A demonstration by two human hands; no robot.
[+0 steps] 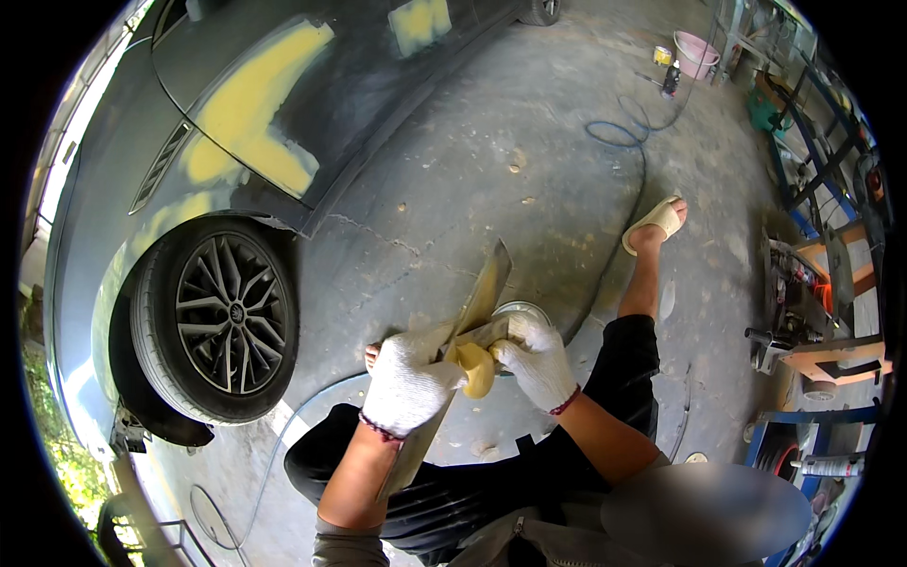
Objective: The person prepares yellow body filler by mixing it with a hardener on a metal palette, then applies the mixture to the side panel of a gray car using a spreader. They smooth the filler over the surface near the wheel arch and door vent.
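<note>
We hold both hands close together in front of our lap, each in a white knit glove with a dark red cuff. Our left hand (408, 383) is closed around a long, flat board (487, 286), which slants from beside our left forearm up past the fingers to a pointed far end. Our right hand (537, 364) grips a flat scraper (486, 332), its blade lying across the board, though we cannot tell whether the 2 are pressed together. A lump of yellow putty (477, 371) sits between our 2 hands, at the near side of the blade. Just beyond our right hand we see the rim of a round can (522, 307), mostly hidden. To our left stands a dark car (364, 71) with yellow filler patches (250, 94) on its side, and its wheel (231, 317) is near us. Our right foot, in a pale sandal (664, 222), rests on the grey floor (453, 170), where a dark hose (645, 175) runs toward a pink bucket (695, 59).
</note>
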